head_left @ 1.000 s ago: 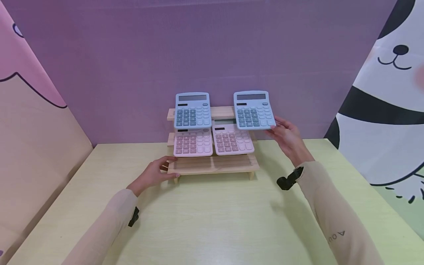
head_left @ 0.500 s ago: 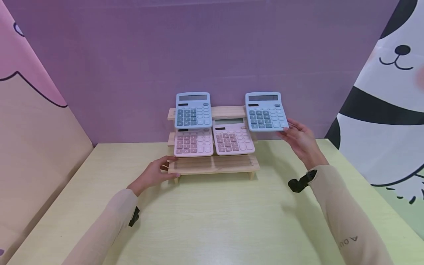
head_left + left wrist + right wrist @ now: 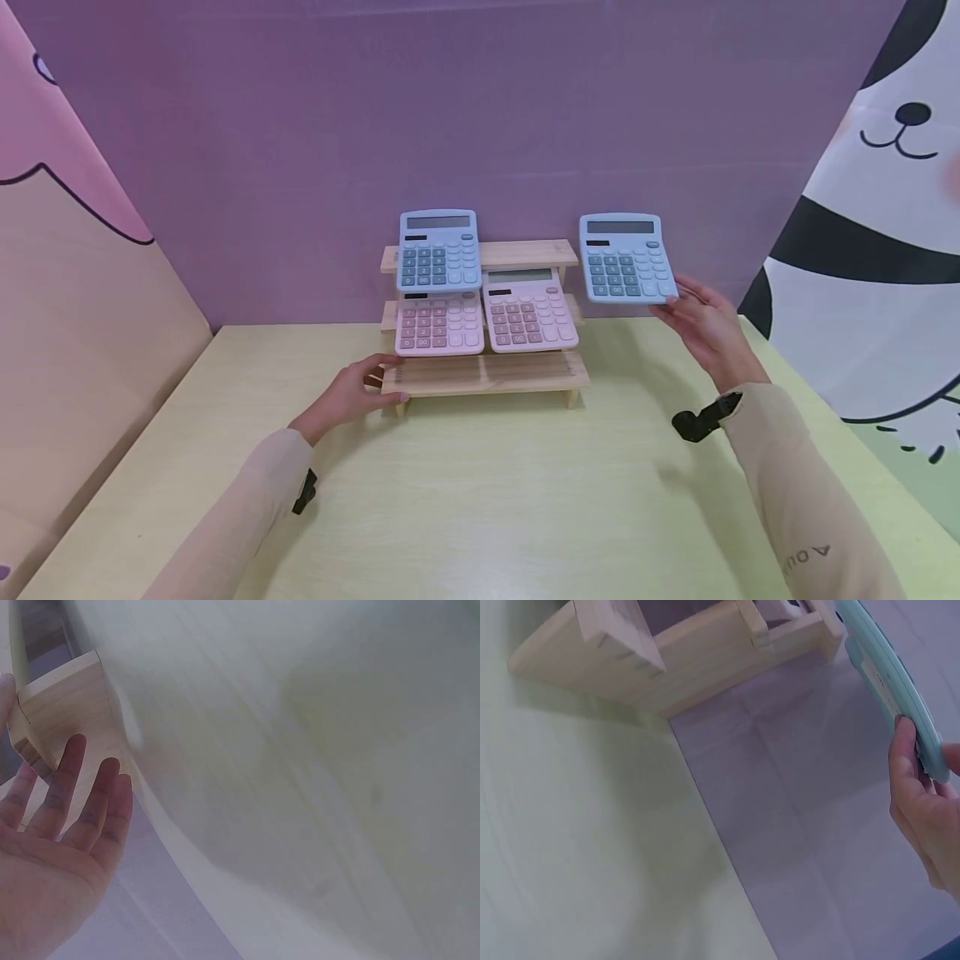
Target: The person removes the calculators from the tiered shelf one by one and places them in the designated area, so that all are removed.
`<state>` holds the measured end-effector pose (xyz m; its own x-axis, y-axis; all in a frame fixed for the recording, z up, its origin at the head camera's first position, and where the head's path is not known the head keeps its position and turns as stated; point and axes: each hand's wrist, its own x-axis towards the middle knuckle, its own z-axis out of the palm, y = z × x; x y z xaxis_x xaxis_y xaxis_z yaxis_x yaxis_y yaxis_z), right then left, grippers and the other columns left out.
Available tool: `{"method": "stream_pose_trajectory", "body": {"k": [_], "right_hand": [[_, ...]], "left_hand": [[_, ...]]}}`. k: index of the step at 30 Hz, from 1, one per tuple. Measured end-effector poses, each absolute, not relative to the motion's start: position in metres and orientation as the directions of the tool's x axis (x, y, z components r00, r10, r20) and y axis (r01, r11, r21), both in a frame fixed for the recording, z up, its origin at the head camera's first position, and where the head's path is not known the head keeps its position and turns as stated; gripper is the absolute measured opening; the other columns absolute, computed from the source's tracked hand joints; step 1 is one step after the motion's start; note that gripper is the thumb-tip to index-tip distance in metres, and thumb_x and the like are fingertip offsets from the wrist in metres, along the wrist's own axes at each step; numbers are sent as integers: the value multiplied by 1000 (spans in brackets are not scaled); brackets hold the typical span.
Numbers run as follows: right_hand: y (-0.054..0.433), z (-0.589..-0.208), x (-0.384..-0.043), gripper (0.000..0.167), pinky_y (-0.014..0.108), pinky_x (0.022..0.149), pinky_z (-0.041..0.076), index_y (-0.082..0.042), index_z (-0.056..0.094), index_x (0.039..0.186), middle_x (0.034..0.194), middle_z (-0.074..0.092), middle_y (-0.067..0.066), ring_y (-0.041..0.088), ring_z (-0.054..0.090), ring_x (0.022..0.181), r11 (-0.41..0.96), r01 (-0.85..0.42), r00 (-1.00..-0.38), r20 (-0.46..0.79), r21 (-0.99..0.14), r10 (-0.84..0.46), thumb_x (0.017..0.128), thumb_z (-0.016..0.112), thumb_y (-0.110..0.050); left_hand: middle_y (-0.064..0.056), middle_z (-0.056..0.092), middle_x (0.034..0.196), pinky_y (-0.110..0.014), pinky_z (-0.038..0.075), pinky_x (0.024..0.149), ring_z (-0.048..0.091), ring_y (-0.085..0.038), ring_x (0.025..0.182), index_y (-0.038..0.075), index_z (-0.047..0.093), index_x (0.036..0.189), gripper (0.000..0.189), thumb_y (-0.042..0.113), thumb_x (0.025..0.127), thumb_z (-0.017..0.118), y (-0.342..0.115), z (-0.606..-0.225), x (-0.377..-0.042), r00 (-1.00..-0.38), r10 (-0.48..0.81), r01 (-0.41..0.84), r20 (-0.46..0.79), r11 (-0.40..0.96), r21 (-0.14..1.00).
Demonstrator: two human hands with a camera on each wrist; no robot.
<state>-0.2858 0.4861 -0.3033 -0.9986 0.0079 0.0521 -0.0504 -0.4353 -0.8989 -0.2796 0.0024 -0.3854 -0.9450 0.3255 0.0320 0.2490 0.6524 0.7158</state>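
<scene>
Purple backdrop [image 3: 480,117] and a pale tabletop [image 3: 480,492], with a blue calculator [image 3: 628,260] held up in the air.

The right-hand grip [image 3: 708,333] pinches that calculator by its lower right corner, display and keys facing the person, just right of the top board of a tiered wooden rack [image 3: 487,372] and apart from it. The left-hand grip [image 3: 348,396] takes hold of the left end of the rack's lowest board between thumb and fingers, though how firmly is hard to judge from the hazy left wrist view. On the rack, a second blue calculator [image 3: 439,250] stands above a pink calculator [image 3: 439,327], partly covering it; another pink calculator [image 3: 531,312] leans beside that one.
</scene>
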Motion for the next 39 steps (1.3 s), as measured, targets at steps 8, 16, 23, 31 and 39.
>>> {"method": "stream_pose_trajectory", "body": {"k": [8, 16, 23, 31, 39], "right_hand": [[496, -314, -285, 61, 31, 94, 44, -10, 23, 145, 129, 43, 3, 13, 58, 103, -413, -37, -999, 43, -910, -5, 91, 47, 5], [504, -331, -286, 58, 29, 81, 55, -7, 26, 144, 115, 58, 2, 17, 62, 97, -463, -30, -996, 66, -886, -61, 91, 44, 8], [508, -346, -286, 47, 31, 80, 55, -5, 41, 135, 109, 62, 5, 20, 64, 94, -511, -2, -995, 55, -860, -88, 91, 41, 12], [512, -362, -286, 41, 31, 78, 56, -5, 43, 127, 102, 64, 5, 19, 65, 90, -523, 34, -996, 14, -852, -87, 90, 38, 14], [514, -375, -286, 50, 29, 77, 56, 1, 28, 137, 98, 65, 4, 17, 65, 88, -448, 62, -995, -19, -892, -99, 90, 36, 14]], "left_hand": [[-12, 49, 131, -41, 48, 91, 54, -29, 108, 16, 46, 132, 66, 38, 75, 73, 3, -385, -279, -944, 328, 252, 36, 644, 722], [-10, 49, 132, -41, 48, 92, 53, -30, 108, 15, 46, 131, 65, 34, 76, 74, 5, -384, -278, -941, 334, 260, 46, 632, 730], [-10, 49, 132, -41, 47, 93, 53, -29, 108, 15, 46, 132, 65, 34, 76, 74, 5, -384, -277, -943, 330, 252, 41, 628, 736], [-10, 49, 132, -41, 47, 92, 53, -29, 108, 15, 46, 132, 64, 33, 77, 73, 6, -383, -277, -945, 326, 246, 34, 637, 730], [-11, 50, 130, -41, 48, 92, 53, -29, 107, 14, 46, 132, 64, 34, 77, 73, 5, -384, -278, -944, 328, 253, 39, 639, 726]]}}
